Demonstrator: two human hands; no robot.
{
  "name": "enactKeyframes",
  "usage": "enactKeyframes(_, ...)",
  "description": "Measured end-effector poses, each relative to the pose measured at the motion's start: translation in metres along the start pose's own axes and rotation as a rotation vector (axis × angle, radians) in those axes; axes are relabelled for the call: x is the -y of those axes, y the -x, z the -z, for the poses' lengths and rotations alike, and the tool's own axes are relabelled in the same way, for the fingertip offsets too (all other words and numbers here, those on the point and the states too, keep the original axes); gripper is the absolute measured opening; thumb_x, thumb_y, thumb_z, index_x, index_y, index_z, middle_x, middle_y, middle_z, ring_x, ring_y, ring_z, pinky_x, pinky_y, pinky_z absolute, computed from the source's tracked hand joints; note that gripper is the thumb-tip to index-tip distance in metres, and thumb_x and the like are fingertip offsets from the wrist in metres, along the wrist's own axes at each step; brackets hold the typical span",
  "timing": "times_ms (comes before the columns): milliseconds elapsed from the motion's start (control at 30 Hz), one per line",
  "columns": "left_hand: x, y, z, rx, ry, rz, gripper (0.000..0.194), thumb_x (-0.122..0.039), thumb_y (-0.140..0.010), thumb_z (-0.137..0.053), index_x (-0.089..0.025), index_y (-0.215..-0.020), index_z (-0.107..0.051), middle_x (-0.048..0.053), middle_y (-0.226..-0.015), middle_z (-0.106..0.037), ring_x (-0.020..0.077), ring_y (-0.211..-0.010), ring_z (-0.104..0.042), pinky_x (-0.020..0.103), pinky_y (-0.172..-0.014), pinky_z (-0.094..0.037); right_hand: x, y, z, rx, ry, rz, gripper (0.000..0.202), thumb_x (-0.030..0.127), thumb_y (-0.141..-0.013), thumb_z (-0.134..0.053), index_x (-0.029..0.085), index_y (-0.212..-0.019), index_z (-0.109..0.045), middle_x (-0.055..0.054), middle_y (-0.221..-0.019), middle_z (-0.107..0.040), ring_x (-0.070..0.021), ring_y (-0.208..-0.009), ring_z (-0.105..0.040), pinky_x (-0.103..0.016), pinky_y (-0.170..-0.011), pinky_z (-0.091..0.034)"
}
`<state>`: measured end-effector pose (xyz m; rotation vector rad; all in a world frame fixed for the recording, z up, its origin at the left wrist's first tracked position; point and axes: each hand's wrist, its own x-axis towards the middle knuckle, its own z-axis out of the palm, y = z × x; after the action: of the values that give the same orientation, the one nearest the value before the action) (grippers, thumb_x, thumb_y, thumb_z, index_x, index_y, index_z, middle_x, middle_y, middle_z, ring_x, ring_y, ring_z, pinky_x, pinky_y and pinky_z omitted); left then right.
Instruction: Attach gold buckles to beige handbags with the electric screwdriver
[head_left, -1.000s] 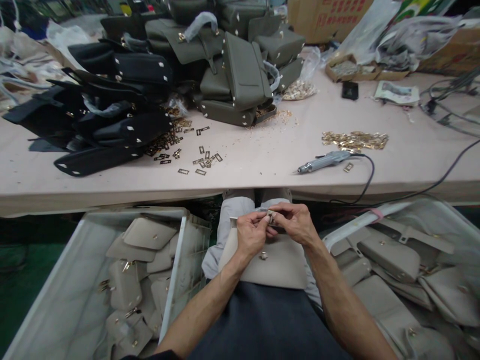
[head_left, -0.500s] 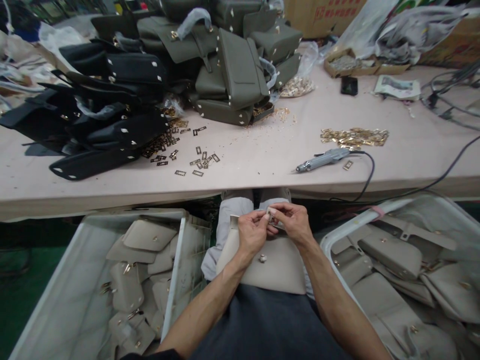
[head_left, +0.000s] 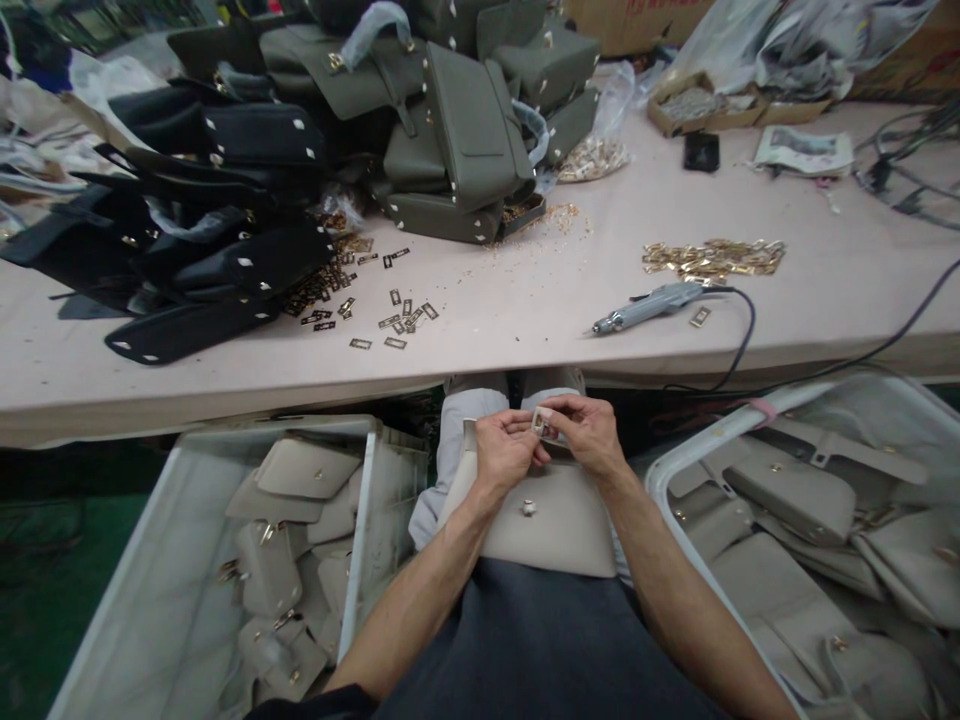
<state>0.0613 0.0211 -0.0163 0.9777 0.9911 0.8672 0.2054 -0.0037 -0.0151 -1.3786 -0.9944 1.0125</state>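
Observation:
A light grey handbag [head_left: 559, 535] lies across my lap, with a small metal turn lock [head_left: 528, 508] on its face. At its upper edge, my left hand [head_left: 504, 447] and my right hand [head_left: 589, 437] are closed, thumbs and fingers pinching a pale tab [head_left: 538, 420] from either side. An oblong slot shows in the tab. Whether a metal plate sits around the slot is too small to tell. My curled fingers hide the rest of the flap behind the tab.
On the table [head_left: 480, 340] lie an electric screwdriver [head_left: 651, 306], gold metal fittings [head_left: 712, 258], dark slotted plates [head_left: 405, 318], black bags [head_left: 262, 140] and olive bags [head_left: 476, 130]. Grey bags fill a left crate [head_left: 364, 530] and a right tub [head_left: 660, 475]. A cable [head_left: 885, 350] crosses the table's edge.
The tab has turned between my fingers, and its slot shows more plainly now. My right fingers have shifted slightly on it. The camera view has moved a little.

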Motion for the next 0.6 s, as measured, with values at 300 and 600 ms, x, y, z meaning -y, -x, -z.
enactKeyframes(300, -0.001, 0.002, -0.001, -0.043, -0.023, -0.049, 0.037, -0.041, -0.073, -0.086, -0.01, -0.086, -0.071, 0.008, -0.066, -0.075, 0.0104, -0.033, -0.054, 0.019, -0.03, -0.037, -0.008, -0.005, -0.001, 0.003, -0.019, 0.01, 0.029, 0.044, -0.08, -0.081, 0.018, -0.09, -0.08, -0.005, -0.076, -0.073, -0.016, -0.06, -0.061, -0.028, -0.056, -0.051)
enactKeyframes(600, 0.002, 0.004, -0.002, 0.003, -0.036, -0.024, 0.036, -0.042, -0.08, -0.082, -0.013, -0.098, -0.071, 0.011, -0.08, -0.078, 0.0176, -0.056, -0.072, 0.024, -0.049, -0.057, -0.01, -0.007, -0.002, -0.04, 0.042, -0.013, 0.033, 0.048, -0.081, -0.077, 0.017, -0.091, -0.079, -0.006, -0.073, -0.072, -0.0168, -0.059, -0.06, -0.03, -0.058, -0.053)
